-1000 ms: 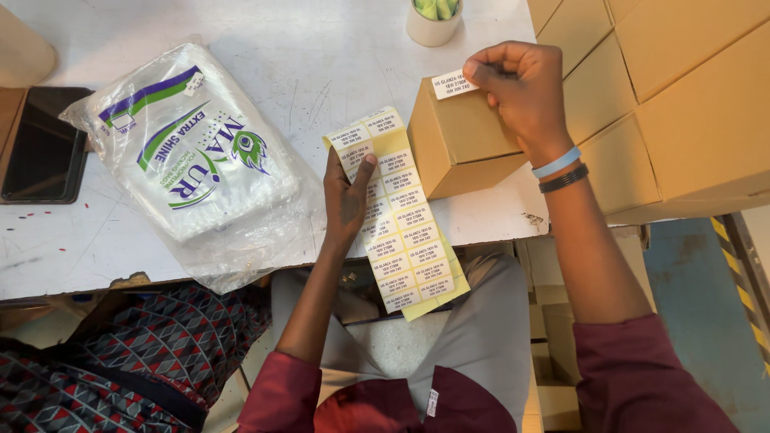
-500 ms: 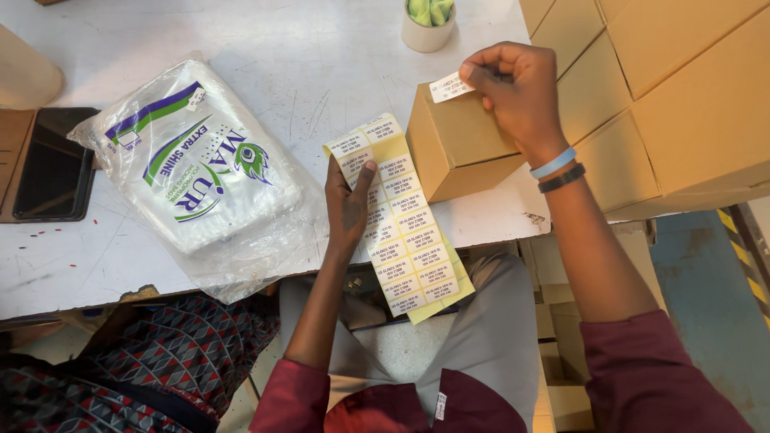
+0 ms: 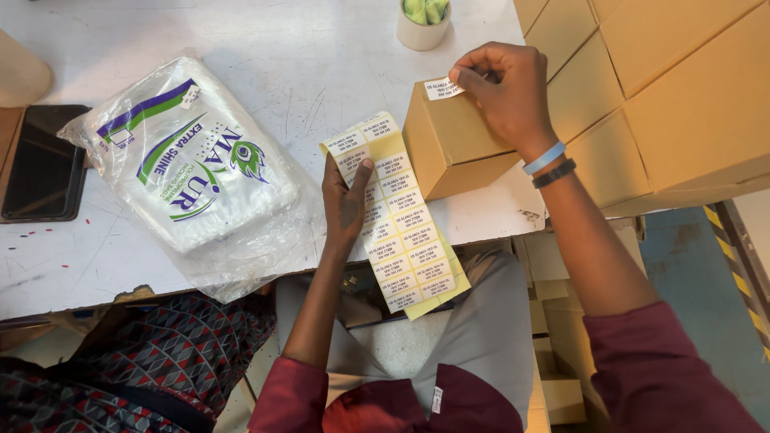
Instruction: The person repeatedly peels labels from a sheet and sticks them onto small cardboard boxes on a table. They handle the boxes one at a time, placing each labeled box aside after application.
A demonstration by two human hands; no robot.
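So the left hand (image 3: 346, 210) is holding a yellow label sheet (image 3: 397, 215) from underneath, thumb pressed down on its printed face and the other fingers tucked behind it, so it's clamped on the sheet. The sheet is a long strip with two columns of small white stickers, and it runs from the table (image 3: 321, 64) edge down over the person's lap, tilted a bit.

The right hand (image 3: 507, 95) is up at a small brown box (image 3: 449, 144) sitting on the table right beside the sheet's top end. Thumb and forefinger are pinched together on one white label (image 3: 443, 87), which lies on the box's top edge. Can't tell if it's fully stuck down or only touching. That wrist has a blue band and a dark band on it.

To the right of the small box there's a stack of bigger cartons (image 3: 674, 96), touching or nearly so. On the left side of the table lies a clear plastic bag (image 3: 192, 168) with purple and green printing, and past it, at the far left, a black phone (image 3: 44, 160). A little white cup (image 3: 423, 32) with green stuff in it stands near the top edge, just above the box.
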